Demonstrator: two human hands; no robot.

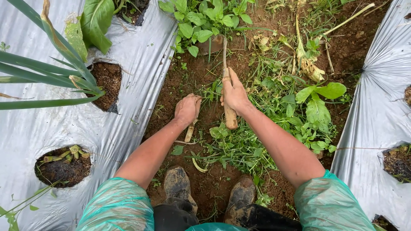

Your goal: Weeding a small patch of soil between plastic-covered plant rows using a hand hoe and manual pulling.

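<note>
My right hand (234,93) grips the wooden handle of a small hoe (230,117); its thin metal shaft runs up to a muddy blade (212,44) sunk in the soil under leafy weeds. My left hand (187,109) is closed around a short pale stick or root (190,131) that pokes out below the fist, just left of the hoe handle. Both hands hover over a brown soil furrow (188,77) littered with cut green weeds (239,147).
Silver plastic mulch (141,64) covers the beds on the left and on the right (376,102), with round planting holes (108,83). Long green leaves (47,72) reach in from the left. My muddy boots (177,184) stand at the bottom, with broad-leafed weeds (317,111) to the right.
</note>
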